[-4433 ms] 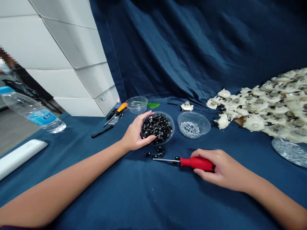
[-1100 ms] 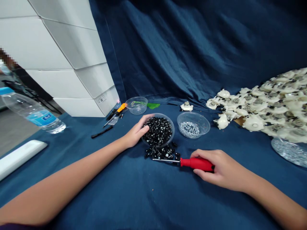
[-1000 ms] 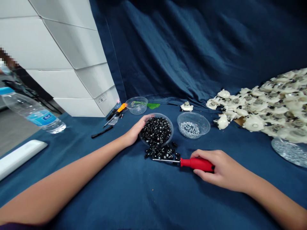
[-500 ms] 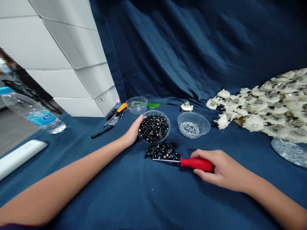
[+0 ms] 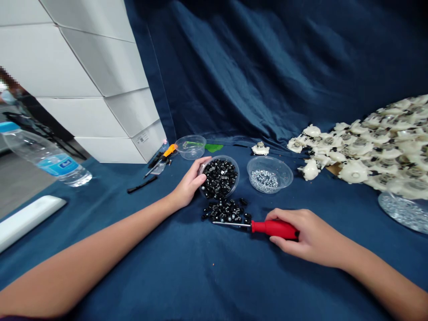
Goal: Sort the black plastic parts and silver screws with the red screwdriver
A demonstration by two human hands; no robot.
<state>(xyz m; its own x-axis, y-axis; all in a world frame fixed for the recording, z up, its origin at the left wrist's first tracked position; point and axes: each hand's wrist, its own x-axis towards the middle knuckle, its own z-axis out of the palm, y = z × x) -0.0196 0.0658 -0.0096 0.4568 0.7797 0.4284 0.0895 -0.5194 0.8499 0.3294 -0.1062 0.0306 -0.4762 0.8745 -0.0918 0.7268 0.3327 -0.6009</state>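
Note:
My left hand (image 5: 190,183) grips the left rim of a clear plastic bowl (image 5: 236,183), thumb over the edge; the bowl is tilted toward me. Small black parts (image 5: 219,176) with bits of metal fill it. Just in front of the bowl, a loose heap of the same black parts (image 5: 224,210) lies on the blue cloth. In my right hand (image 5: 301,236) is a screwdriver (image 5: 276,228) with a red handle, held low and level. Its shaft points left, along the near side of the heap.
A second clear bowl (image 5: 284,176) holds small silvery screws. Off-white moulded parts (image 5: 356,171) are piled at the right, beside a bag of silvery pieces (image 5: 404,211). An orange-handled screwdriver (image 5: 170,150), another clear bowl (image 5: 190,147), a water bottle (image 5: 50,156) and white boxes (image 5: 100,111) stand left.
The bowl of black parts has shifted slightly right and tilted more toward me. My left thumb has come over its rim. My right hand and the red screwdriver have stayed put.

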